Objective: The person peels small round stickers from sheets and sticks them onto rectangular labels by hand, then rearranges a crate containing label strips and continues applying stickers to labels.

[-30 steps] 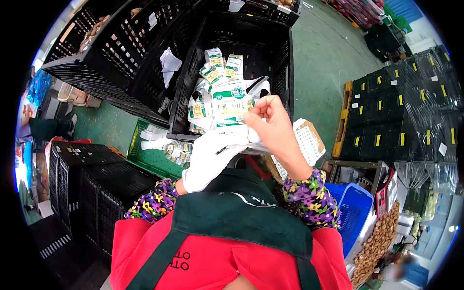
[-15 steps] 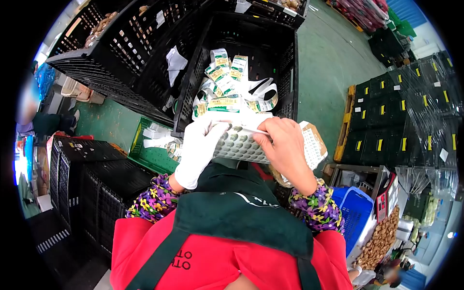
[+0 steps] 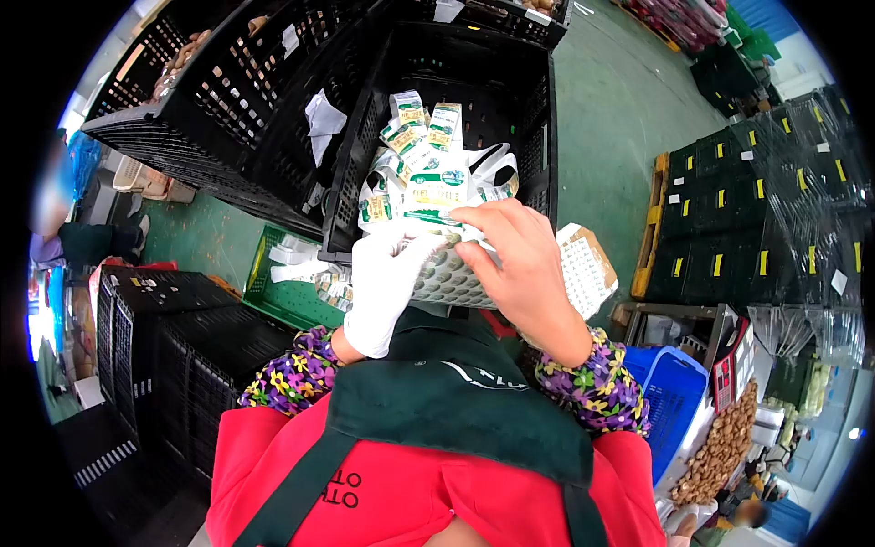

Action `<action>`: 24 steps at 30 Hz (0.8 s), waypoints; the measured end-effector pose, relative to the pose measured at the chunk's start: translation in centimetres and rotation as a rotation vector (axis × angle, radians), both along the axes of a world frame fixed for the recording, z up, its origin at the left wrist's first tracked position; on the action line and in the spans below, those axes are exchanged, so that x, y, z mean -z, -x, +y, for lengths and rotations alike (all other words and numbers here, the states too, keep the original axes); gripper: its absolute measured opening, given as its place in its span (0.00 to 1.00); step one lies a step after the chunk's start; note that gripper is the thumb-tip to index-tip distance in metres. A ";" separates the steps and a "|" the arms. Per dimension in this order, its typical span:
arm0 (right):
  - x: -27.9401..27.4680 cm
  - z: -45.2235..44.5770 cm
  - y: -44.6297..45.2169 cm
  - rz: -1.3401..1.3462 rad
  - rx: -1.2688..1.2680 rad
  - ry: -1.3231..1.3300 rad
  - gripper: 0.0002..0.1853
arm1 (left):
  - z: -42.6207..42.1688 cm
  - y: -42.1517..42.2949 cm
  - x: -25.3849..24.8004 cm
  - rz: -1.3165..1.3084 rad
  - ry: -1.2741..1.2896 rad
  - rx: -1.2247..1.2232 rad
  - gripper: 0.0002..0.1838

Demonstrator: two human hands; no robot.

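Note:
My left hand, in a white glove, grips the left part of a sheet of round stickers in front of my apron. At the sheet's upper edge, my bare right hand has its thumb and index finger drawn together around a small greenish round sticker. The gloved fingertips partly cover that spot. Just beyond both hands, a pile of printed paper bands, white with green and yellow labels, lies in a black crate.
Stacked black crates stand at left, near a green crate with more bands. A cardboard piece with stickers sits by my right wrist. At right are a blue basket, mushrooms and wrapped dark crates.
My right hand has shifted left along the sheet's upper edge, from its right part toward my gloved fingertips. My left hand keeps its hold on the sheet.

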State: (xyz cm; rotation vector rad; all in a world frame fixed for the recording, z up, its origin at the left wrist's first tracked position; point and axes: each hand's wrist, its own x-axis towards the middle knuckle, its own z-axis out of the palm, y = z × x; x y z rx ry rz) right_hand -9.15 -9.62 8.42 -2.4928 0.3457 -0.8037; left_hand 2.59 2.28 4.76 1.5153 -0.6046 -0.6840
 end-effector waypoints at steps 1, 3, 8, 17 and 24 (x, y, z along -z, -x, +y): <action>-0.1 0.1 -0.3 -0.001 0.003 -0.002 0.15 | 0.0 0.0 0.3 -0.001 -0.002 0.003 0.05; -0.2 0.2 -0.7 0.011 0.018 0.015 0.14 | 0.0 0.0 1.2 -0.150 0.000 0.021 0.08; 0.9 0.2 -1.0 0.012 -0.006 0.033 0.10 | -0.2 -0.4 0.9 -0.206 0.015 0.043 0.09; 2.6 0.8 0.0 -0.095 0.044 0.381 0.08 | -0.6 -1.0 -0.4 0.399 -0.055 0.151 0.09; 0.2 -0.7 0.9 -0.217 0.056 -0.617 0.02 | -0.4 -1.7 2.3 -0.110 -0.095 0.191 0.10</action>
